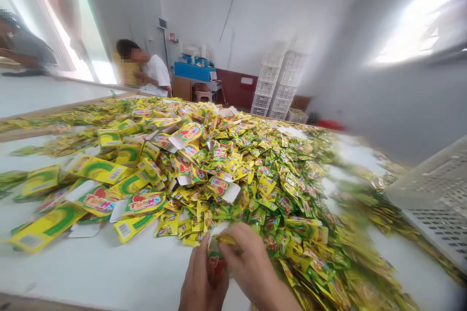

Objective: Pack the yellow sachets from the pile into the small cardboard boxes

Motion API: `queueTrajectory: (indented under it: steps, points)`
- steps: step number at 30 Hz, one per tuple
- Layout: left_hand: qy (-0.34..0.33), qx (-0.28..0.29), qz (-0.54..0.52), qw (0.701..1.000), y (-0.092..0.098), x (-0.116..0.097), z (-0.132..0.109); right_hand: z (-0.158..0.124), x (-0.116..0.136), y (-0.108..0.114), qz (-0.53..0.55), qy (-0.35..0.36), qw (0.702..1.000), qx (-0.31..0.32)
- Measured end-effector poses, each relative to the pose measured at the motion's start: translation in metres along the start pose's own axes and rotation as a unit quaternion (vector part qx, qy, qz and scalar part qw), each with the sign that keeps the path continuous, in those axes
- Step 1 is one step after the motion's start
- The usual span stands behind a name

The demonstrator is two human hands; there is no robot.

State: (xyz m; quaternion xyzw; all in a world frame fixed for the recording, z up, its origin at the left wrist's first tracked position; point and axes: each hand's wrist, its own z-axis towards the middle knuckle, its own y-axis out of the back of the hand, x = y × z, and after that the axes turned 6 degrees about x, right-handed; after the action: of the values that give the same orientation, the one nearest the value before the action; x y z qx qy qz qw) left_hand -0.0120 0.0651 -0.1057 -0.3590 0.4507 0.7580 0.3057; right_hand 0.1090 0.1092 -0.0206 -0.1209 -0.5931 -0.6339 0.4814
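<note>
Fingers of the left hand [202, 277], at the bottom centre of the frame, are wrapped around a small printed box [216, 263], keeping it tilted upright with its top end towards the pile. Just right of it, the right hand [251, 258] curls over that top end, thumb and fingers closed on a yellow packet [228, 240] that is mostly hidden. Beyond both hands, a broad heap of shiny yellow and green packets [268, 189] fills the centre and lower right of the frame, while flattish yellow boxes [98, 170], several with white flaps sticking out, lie overlapping at centre left. All of this rests on a white worktop [120, 272]. At the right edge stands a white plastic crate [434, 189], and stacked crates [282, 85] rise against the wall at upper centre right. A person in a white top [157, 70] sits at upper left.
</note>
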Motion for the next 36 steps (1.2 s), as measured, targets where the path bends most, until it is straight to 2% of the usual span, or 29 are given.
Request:
queueTrajectory:
  steps: [3,6,9,11,13,15,17,20,22,25,26,28,30,31,33,36]
  points:
    - [0.016,0.006,-0.033,0.999,-0.001,-0.006,-0.003,-0.002,0.003,0.012,-0.053,-0.021,0.996,0.072]
    - [0.062,0.05,-0.116,0.99,0.005,-0.015,-0.006,-0.001,0.011,0.027,-0.074,0.009,0.985,0.154]
    - [0.129,0.149,-0.262,0.945,0.019,-0.017,-0.005,0.0,0.019,0.037,-0.068,0.034,0.976,0.204]
    - [0.162,0.209,-0.34,0.902,0.029,-0.014,-0.003,0.001,0.022,0.038,-0.057,0.017,0.979,0.193]
    - [0.17,0.247,-0.375,0.877,0.038,-0.008,-0.002,0.002,0.023,0.034,-0.055,0.016,0.982,0.178]
    - [0.163,0.267,-0.367,0.876,0.043,-0.003,-0.001,0.0,0.022,0.027,-0.08,0.054,0.98,0.175]
    - [0.15,0.278,-0.335,0.888,0.044,0.0,0.0,-0.005,0.019,0.019,-0.114,0.091,0.973,0.178]
    - [0.133,0.281,-0.303,0.901,0.044,0.0,0.001,-0.017,0.014,0.012,-0.121,0.101,0.968,0.197]
    - [0.129,0.291,-0.302,0.899,0.046,-0.004,0.001,-0.025,0.008,0.012,-0.068,0.093,0.978,0.176]
    - [0.182,0.28,-0.31,0.89,0.055,-0.017,0.001,-0.035,-0.003,0.009,0.088,0.013,0.995,0.051]
    - [0.212,0.265,-0.32,0.885,0.059,-0.022,0.002,-0.039,-0.007,0.005,0.155,-0.037,0.987,0.021]
    - [0.255,0.254,-0.348,0.866,0.066,-0.032,0.003,-0.045,-0.012,-0.005,0.296,-0.141,0.944,0.025]
    - [0.262,0.29,-0.376,0.84,0.073,-0.038,0.007,-0.05,-0.013,-0.018,0.401,-0.197,0.893,0.06]
    - [0.26,0.314,-0.384,0.828,0.075,-0.039,0.009,-0.051,-0.012,-0.023,0.418,-0.203,0.883,0.062]
    - [0.261,0.328,-0.378,0.826,0.077,-0.036,0.013,-0.05,-0.007,-0.029,0.377,-0.177,0.909,0.022]
    - [0.249,0.284,-0.318,0.87,0.075,-0.018,0.015,-0.043,-0.001,-0.028,0.285,-0.1,0.953,-0.037]
